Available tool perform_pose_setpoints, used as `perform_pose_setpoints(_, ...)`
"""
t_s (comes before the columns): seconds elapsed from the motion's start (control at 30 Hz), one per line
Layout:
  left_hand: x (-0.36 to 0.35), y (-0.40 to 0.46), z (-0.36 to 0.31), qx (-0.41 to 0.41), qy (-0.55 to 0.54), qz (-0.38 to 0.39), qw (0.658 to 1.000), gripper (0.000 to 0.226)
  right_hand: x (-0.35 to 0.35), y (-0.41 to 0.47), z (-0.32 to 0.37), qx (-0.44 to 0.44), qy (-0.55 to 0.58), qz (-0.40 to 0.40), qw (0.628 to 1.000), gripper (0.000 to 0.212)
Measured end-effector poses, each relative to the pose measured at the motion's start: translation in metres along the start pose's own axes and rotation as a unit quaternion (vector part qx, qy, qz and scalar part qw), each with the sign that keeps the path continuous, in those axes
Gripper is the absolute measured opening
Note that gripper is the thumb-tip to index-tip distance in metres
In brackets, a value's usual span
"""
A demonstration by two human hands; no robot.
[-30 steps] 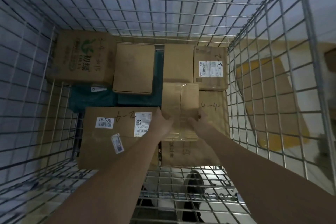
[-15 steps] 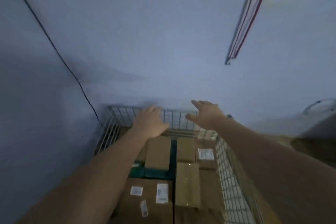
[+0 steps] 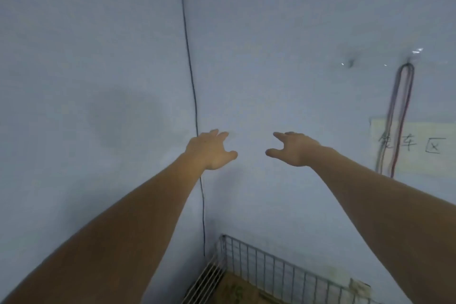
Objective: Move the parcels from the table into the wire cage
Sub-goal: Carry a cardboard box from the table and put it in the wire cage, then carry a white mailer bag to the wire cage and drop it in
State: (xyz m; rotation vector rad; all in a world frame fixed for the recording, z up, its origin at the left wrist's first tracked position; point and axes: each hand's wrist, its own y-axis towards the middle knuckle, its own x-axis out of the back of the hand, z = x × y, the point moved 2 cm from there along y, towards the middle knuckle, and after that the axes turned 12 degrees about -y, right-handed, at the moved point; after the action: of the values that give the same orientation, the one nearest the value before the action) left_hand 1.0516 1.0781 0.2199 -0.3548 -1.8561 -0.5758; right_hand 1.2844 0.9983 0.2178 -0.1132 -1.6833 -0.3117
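Observation:
Both my arms reach forward at chest height in front of a pale blue wall. My left hand (image 3: 212,149) is spread with relaxed fingers and holds nothing. My right hand (image 3: 293,147) mirrors it a short way to the right, also empty. Only the far corner of the wire cage (image 3: 266,266) shows at the bottom of the view, below and beyond my hands. A brown cardboard parcel (image 3: 237,289) lies inside that corner. The table and other parcels are out of view.
A thin black cable (image 3: 195,106) runs down the wall just behind my left hand. At the right, a loop of red and grey wires (image 3: 399,116) hangs over a paper sign (image 3: 419,148) with handwritten characters.
I let go of the parcel I was setting down among the boxes in the cage. My hands lifted out empty, and my view swung up from the cage to the wall.

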Motion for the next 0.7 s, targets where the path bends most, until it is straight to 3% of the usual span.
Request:
perform_pose_setpoints(0.17, 0.062, -0.116, 0.067, 0.156, 0.053, -0.058, 0.985, 0.085, 0.043, -0.006, 0.128, 0.176, 0.013, -0.028, 0.984, 0.086)
perform_pose_setpoints(0.3, 0.111, -0.261, 0.121, 0.313, 0.09, -0.096, 0.94, 0.085, 0.073, -0.067, 0.264, 0.342, 0.047, -0.047, 0.937, 0.084)
perform_pose_setpoints(0.5, 0.175, -0.524, 0.139, 0.519, 0.143, -0.147, 0.83, 0.085, 0.111, -0.246, 0.443, 0.552, 0.077, -0.065, 0.828, 0.083)
perform_pose_setpoints(0.7, 0.21, -0.795, 0.071, 0.681, 0.181, -0.172, 0.688, 0.086, 0.144, -0.488, 0.552, 0.713, 0.094, -0.065, 0.691, 0.083)
